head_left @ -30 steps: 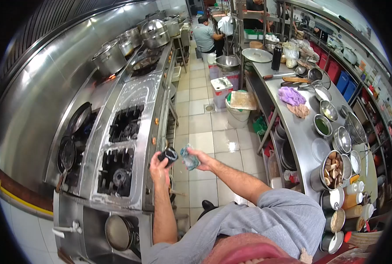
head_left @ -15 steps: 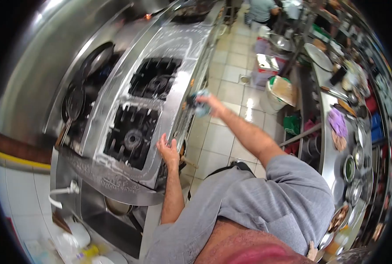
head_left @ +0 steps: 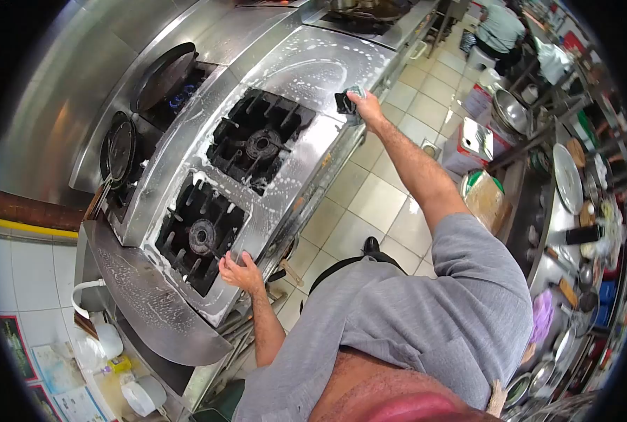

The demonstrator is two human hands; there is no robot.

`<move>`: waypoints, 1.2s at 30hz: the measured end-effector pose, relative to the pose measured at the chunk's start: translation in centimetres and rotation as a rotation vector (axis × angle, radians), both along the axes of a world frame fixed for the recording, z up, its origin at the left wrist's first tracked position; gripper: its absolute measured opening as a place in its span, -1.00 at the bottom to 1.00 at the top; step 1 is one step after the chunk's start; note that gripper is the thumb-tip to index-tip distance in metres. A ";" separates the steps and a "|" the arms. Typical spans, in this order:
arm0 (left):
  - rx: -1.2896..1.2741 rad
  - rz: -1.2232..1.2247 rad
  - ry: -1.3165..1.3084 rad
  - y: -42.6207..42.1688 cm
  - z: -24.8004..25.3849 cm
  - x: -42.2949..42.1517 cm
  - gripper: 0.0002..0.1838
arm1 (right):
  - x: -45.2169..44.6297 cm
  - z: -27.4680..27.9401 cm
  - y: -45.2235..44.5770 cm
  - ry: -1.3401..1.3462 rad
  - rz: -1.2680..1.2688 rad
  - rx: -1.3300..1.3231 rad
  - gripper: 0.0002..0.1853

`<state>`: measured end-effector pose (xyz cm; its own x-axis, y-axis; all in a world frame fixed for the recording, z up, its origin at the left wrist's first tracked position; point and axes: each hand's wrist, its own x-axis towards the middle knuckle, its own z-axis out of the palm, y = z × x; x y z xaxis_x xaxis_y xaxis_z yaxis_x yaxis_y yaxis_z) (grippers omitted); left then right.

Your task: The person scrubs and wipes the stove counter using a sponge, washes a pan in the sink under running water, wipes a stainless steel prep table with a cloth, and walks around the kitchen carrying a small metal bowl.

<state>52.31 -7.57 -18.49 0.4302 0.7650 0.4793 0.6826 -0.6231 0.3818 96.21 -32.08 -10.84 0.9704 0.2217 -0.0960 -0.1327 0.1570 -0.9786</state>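
Note:
A soapy steel stove top point(head_left: 313, 60) spreads in front of me, with white suds around its two black burner grates point(head_left: 259, 141). In my right hand point(head_left: 366, 109) is a black and grey-green scrubbing cloth point(head_left: 344, 103), held at the front edge of the stove beyond the farther grate; its exact make cannot be told. My left hand point(head_left: 240, 271) rests on the stove's front rim beside the nearer grate point(head_left: 199, 235). Its fingers are spread and hold nothing.
Dark pans point(head_left: 164, 77) stand on the back burners. A curved steel ledge point(head_left: 145, 295) with suds borders the sink side. On the right are a bucket with a lid point(head_left: 486, 200), a red and white tin point(head_left: 472, 144) and a cluttered counter. Another person point(head_left: 500, 32) sits far off.
My right hand has brought the cloth from above the aisle to the stove's front edge, farther away. My left hand has shifted left along the rim. The view has turned.

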 end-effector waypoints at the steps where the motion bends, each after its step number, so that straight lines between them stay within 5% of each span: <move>1: 0.010 0.019 0.000 -0.3 -0.3 0.8 -0.50 | 1.8 1.0 0.2 -0.175 -0.012 -0.282 -0.71; 3: 0.042 0.281 0.040 -0.8 -0.8 2.1 -0.45 | 4.7 0.7 1.6 -0.584 -0.099 -0.575 -0.63; 6: -0.038 0.488 0.047 -0.4 -1.6 3.7 -0.38 | 6.4 -3.1 4.1 -0.897 0.119 -0.939 -0.56; 9: -0.094 0.645 0.056 0.1 -1.7 5.5 -0.36 | 6.0 -6.4 4.8 -1.101 0.353 -1.029 -0.58; 16: 0.044 0.724 0.143 -0.6 -1.3 8.0 -0.33 | 6.0 -6.5 -0.1 -1.037 0.494 -1.077 -0.55; 28: 0.023 1.026 0.157 -1.4 -2.9 12.6 -0.36 | 28.0 -6.2 27.2 -0.921 0.450 -1.031 -0.49; 33: 0.009 1.101 0.243 -3.1 -3.4 15.9 -0.37 | 35.5 -6.3 25.9 -0.949 0.351 -1.067 -0.46; 36: -0.031 1.143 0.254 -3.0 -3.1 16.2 -0.38 | 32.1 -5.4 18.0 -0.962 0.360 -0.974 -0.43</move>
<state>68.49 -10.60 -21.64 -0.4348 0.7784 0.4528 0.8984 0.4098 0.1581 128.26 -14.09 -16.25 0.6493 0.6967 0.3049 0.7507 -0.5229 -0.4039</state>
